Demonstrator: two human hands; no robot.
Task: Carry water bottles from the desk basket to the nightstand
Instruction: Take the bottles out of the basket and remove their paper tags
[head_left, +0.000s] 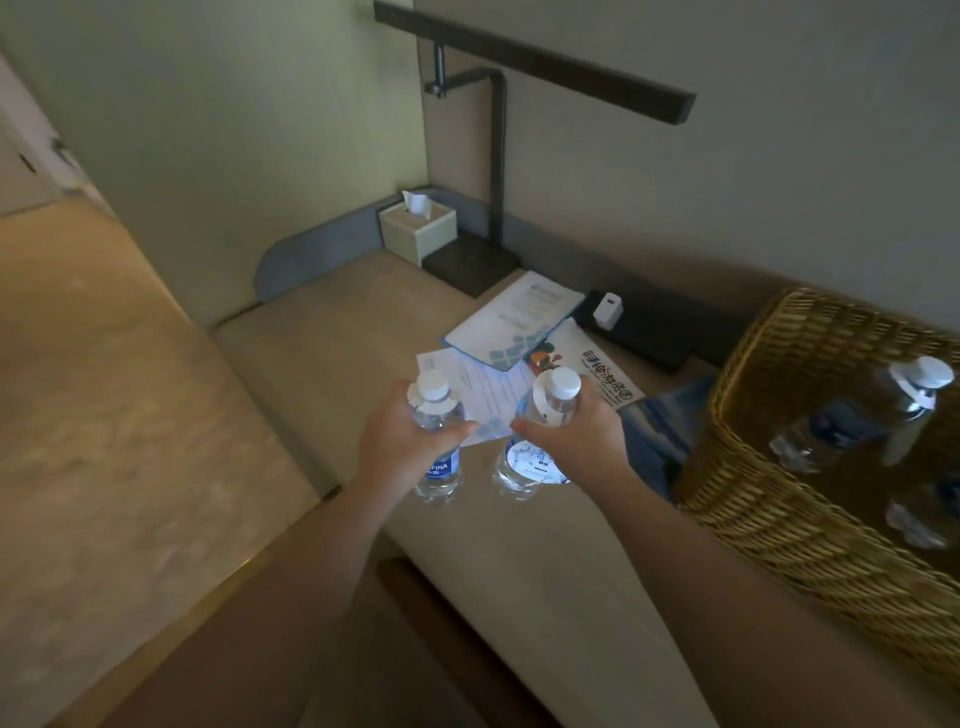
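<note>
Upright, left hand (395, 441) gripping "FINA"-labelled bottle (436, 441), right hand (571, 436) gripping white-labelled bottle (540, 436), wicker basket (779, 467) beside.

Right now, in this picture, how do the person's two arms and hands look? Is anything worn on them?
Both forearms are bare as far as the frame shows: no sleeves, no gloves. The left hand and the right hand carry no ring, watch or bracelet that I can see. The dim light and slight blur could hide small details.
</note>
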